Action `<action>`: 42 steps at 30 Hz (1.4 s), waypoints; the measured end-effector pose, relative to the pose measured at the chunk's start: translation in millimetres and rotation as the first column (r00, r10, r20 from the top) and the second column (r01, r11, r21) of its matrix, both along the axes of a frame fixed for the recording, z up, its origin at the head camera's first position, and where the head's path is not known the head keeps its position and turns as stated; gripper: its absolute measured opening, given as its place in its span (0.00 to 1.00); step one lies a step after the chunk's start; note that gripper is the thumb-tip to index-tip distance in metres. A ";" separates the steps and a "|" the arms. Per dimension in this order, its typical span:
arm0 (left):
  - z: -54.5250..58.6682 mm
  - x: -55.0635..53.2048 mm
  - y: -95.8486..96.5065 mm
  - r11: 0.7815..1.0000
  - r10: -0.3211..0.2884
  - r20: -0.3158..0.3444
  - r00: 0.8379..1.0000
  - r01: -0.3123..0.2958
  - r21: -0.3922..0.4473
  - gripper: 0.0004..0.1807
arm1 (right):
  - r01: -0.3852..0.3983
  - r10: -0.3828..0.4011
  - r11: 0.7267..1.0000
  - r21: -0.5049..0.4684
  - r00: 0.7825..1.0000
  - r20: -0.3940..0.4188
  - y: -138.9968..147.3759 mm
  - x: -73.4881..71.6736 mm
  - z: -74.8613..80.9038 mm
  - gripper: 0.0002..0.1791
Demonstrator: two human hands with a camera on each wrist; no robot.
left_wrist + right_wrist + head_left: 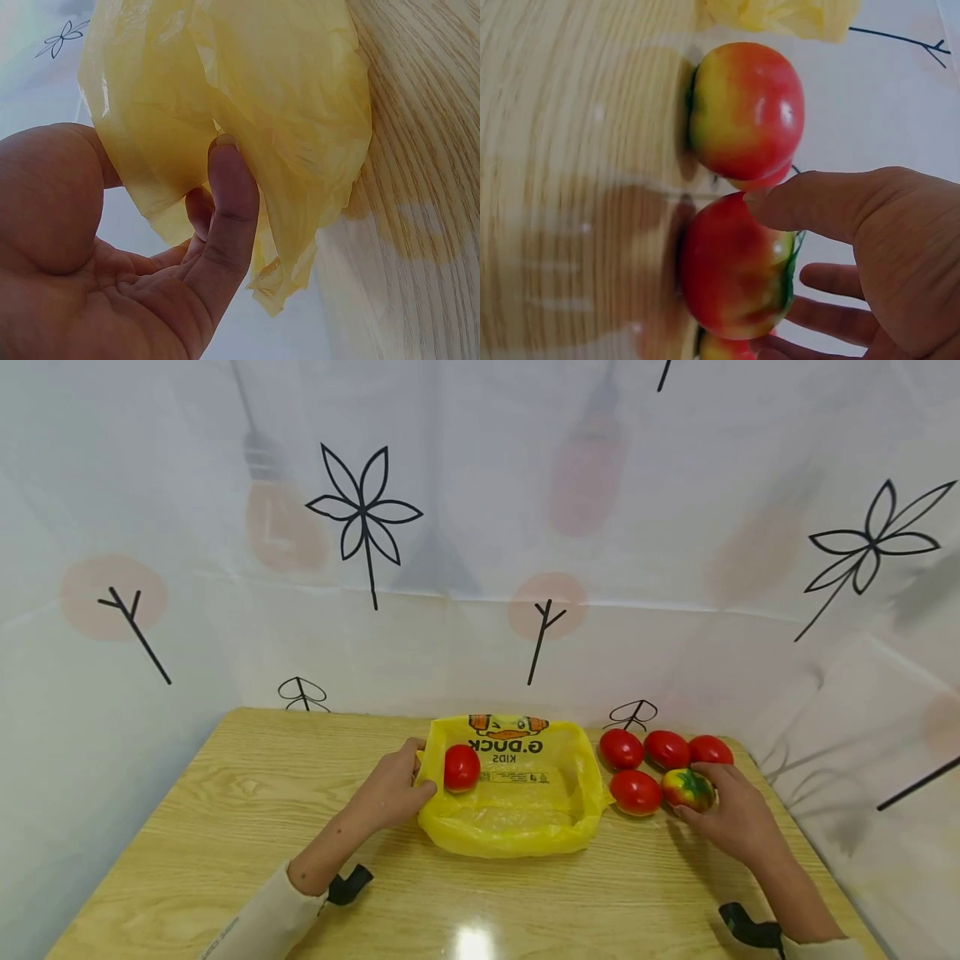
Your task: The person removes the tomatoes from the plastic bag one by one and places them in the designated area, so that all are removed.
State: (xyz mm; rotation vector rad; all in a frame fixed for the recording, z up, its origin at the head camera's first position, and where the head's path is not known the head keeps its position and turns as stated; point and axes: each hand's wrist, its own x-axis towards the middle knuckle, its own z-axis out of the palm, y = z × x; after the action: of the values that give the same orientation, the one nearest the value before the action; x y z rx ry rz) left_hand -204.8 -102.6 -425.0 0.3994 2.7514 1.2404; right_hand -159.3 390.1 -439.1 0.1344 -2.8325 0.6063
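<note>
A yellow plastic bag (pixel 517 839) lies with its mouth held wide, duck print on its inner back wall. My left hand (pixel 388 787) grips the bag's left rim, thumb and fingers on the thin plastic (pixel 292 97). One red tomato (pixel 462 767) is inside, against the left wall. To the right of the bag, my right hand (pixel 731 814) holds a red-and-yellow tomato (pixel 686 789) with a green top, the thumb on one side and fingers on the other. In the right wrist view this tomato (pixel 731 270) appears to rest on the table.
Several more red tomatoes sit close by: one (pixel 635 792) beside the held one, others (pixel 621 749) behind, near the wall cloth (pixel 465 652). The wooden table (pixel 247 793) meets the printed cloth at its back and right edges.
</note>
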 end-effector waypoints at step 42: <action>-2.3 -0.2 1.4 1.000 0.008 -0.001 1.000 -0.008 0.006 0.36 | -0.192 0.184 0.980 -0.053 0.975 -0.127 -141.9 1.7 52.1 0.32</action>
State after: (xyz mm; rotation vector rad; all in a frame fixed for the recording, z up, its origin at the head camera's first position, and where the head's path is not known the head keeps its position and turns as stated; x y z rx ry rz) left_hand -205.0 -101.2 -427.3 0.3907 2.7534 1.2508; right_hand -157.5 248.2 -387.0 0.4176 -2.6974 0.7026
